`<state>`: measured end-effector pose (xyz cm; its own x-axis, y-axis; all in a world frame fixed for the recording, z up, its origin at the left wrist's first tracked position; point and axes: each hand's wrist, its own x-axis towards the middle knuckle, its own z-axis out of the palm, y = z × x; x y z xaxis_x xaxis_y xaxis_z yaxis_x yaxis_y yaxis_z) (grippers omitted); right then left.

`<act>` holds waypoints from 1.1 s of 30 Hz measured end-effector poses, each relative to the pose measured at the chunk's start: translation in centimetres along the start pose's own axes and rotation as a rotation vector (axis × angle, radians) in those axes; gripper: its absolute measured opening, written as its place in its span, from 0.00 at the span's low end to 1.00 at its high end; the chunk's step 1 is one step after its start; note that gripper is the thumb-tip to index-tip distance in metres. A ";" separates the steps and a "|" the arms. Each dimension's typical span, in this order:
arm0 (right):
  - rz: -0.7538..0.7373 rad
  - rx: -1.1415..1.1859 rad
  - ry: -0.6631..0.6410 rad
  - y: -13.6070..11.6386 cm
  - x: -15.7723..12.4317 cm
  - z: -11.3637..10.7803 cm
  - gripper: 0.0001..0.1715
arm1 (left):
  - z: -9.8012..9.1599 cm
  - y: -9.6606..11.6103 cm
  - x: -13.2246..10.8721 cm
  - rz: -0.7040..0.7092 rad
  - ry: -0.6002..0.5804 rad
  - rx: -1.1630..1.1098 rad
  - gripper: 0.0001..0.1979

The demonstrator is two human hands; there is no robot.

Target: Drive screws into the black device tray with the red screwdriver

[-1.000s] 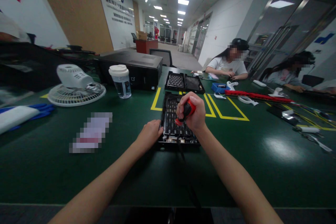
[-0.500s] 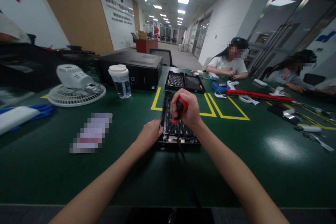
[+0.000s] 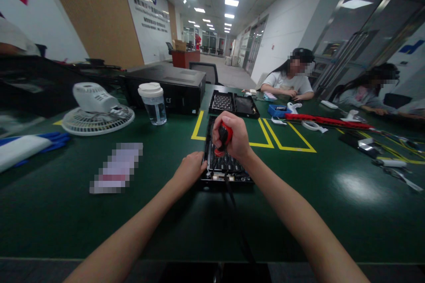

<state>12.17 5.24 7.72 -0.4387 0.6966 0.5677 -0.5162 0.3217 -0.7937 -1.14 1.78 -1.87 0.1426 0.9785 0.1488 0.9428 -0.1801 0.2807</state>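
My right hand (image 3: 237,135) is wrapped around the red and black handle of a screwdriver (image 3: 225,136). Its lower end points down into an open black case (image 3: 229,182), toward the near left part; the tip itself is too small to make out. Rows of dark round cells and a near strip with small white connectors show inside the case. Along the case's left wall, my left hand (image 3: 190,169) grips the edge, thumb at the near left corner and the other fingers partly hidden. A black strap (image 3: 234,205) runs from the case's near side toward me.
Behind the case lies another open black case (image 3: 223,101). A lidded cup (image 3: 152,105), a white fan (image 3: 98,119) and a large black box (image 3: 166,84) stand to the left. On the right are a blue tray (image 3: 278,110) and a red strip (image 3: 328,120). Two people sit across the table.
My right hand and the screwdriver have shifted slightly left, with the screwdriver's lower end a little nearer the case's left wall. My left hand stays on the edge.
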 end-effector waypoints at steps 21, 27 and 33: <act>-0.006 -0.052 0.043 0.0 0.1 0.2 0.14 | -0.3 0.2 -0.1 -0.001 -0.005 -0.009 0.13; -0.041 -0.100 0.111 0.1 0.0 0.3 0.14 | -0.3 0.2 -0.1 -0.002 -0.004 -0.006 0.13; -0.067 -0.173 0.155 -0.3 0.0 0.4 0.15 | -0.1 0.2 -0.1 -0.002 -0.001 -0.013 0.13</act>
<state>12.03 4.85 8.02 -0.2829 0.7559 0.5904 -0.4007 0.4661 -0.7888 -1.03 1.62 -1.70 0.1407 0.9790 0.1476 0.9391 -0.1792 0.2931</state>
